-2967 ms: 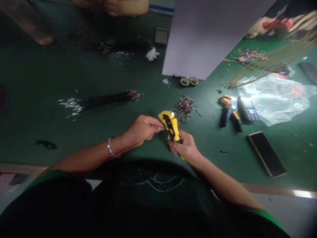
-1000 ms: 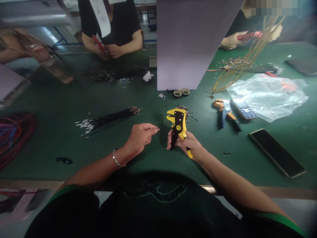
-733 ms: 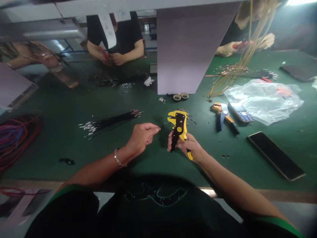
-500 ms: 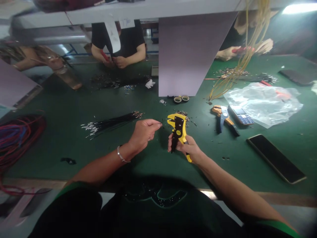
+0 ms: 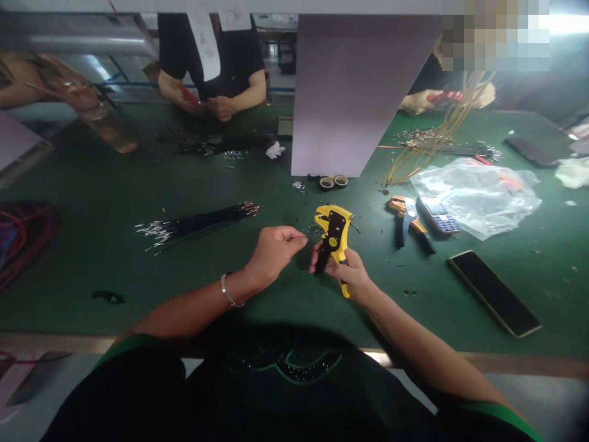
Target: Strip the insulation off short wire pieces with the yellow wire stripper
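In my right hand is a yellow and black wire stripper, its jaws pointing up and left. My left hand is closed in a pinch just left of the tool; what sits between its fingertips is too small to make out. Left of that hand, a bundle of black wires lies on the green table, with silvery ends to the left and coppery ends to the right. Small dark scraps are scattered by the tool's jaws.
Orange and blue pliers, a keypad phone, a clear plastic bag and a dark smartphone lie to the right. Tape rolls sit by the upright panel. People's hands work across the table.
The view has shifted a little. My left hand has moved slightly right, nearer the wire stripper's jaws. My right hand still holds the tool.
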`<state>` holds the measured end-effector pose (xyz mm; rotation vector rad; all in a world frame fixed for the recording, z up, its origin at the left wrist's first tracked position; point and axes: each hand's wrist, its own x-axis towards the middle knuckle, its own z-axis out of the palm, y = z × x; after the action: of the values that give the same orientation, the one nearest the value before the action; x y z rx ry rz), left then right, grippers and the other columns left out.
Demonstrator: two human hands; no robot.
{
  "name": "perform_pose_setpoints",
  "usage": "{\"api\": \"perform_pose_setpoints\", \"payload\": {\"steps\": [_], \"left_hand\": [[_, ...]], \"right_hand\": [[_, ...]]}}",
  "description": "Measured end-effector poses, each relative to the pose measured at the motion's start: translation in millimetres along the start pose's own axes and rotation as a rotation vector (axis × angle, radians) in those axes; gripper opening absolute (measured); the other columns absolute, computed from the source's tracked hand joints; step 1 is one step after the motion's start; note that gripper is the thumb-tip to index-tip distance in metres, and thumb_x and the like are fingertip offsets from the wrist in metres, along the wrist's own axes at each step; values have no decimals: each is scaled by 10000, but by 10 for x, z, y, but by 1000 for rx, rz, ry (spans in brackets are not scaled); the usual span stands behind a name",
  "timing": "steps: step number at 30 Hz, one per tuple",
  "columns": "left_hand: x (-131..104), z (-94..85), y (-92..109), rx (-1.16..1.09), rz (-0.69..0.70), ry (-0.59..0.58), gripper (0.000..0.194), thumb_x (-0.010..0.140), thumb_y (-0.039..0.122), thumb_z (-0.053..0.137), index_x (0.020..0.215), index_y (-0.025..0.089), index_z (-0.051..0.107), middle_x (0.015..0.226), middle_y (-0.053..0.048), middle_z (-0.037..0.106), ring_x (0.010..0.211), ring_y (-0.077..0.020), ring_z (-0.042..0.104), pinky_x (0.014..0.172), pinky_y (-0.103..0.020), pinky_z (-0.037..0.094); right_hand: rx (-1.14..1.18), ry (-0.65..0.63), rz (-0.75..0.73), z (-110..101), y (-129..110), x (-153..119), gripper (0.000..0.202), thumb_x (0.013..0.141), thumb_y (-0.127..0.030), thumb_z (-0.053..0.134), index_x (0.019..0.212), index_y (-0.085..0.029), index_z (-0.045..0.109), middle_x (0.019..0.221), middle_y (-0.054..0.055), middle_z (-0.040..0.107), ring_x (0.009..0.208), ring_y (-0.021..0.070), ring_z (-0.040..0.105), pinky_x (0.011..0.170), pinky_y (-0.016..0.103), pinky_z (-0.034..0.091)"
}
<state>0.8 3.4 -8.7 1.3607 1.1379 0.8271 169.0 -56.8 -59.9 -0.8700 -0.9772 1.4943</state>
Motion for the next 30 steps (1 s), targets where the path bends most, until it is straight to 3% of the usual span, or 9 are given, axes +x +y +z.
{"api": "perform_pose_setpoints", "payload": {"steps": [6, 13, 16, 21, 26, 30], "left_hand": [[-53, 39, -5, -38, -5, -97, 152, 786, 211, 613, 705, 150, 727, 518, 10, 585, 424, -49, 401, 432, -203, 313], [-114, 13, 120, 22, 16, -190, 188, 787, 163, 606, 884, 159, 768, 459, 35, 536, 439, -71, 424, 439, -201, 329], [-129, -1, 147, 37, 16, -204, 188, 775, 164, 616, 879, 165, 773, 424, 41, 494, 460, -84, 441, 442, -198, 327], [-102, -18, 92, -2, 28, -252, 134, 722, 146, 627, 681, 178, 750, 419, 41, 465, 497, -85, 451, 451, -180, 329], [-71, -46, 18, -84, 9, -301, 64, 638, 153, 707, 577, 159, 689, 495, 34, 537, 504, -68, 444, 478, -175, 358], [-73, -67, 10, -82, 12, -304, 109, 650, 254, 764, 632, 155, 721, 609, -19, 649, 585, -113, 547, 576, -228, 460]], "right_hand": [[-179, -5, -43, 12, 6, -32, 332, 681, -187, 639, 1007, -183, 577, 874, 34, 634, 753, 196, 601, 749, 369, 474], [-636, 77, -196, 58, -74, -86, 172, 733, -185, 572, 903, -207, 562, 801, 25, 604, 712, 192, 557, 684, 345, 472], [-871, 127, -332, 47, -49, -91, 306, 703, -165, 551, 1005, -212, 535, 865, 56, 620, 774, 229, 589, 736, 394, 496], [-1162, 175, -630, 10, -6, -77, 559, 662, -151, 547, 1210, -182, 445, 1010, 132, 605, 911, 289, 591, 788, 447, 516], [-1236, 155, -669, 15, -61, -86, 574, 692, -173, 545, 1256, -167, 438, 1053, 148, 589, 920, 298, 567, 782, 464, 508], [-1290, 162, -674, 21, -86, -108, 580, 717, -198, 543, 1286, -156, 435, 1064, 154, 586, 934, 309, 556, 792, 478, 491]]}}
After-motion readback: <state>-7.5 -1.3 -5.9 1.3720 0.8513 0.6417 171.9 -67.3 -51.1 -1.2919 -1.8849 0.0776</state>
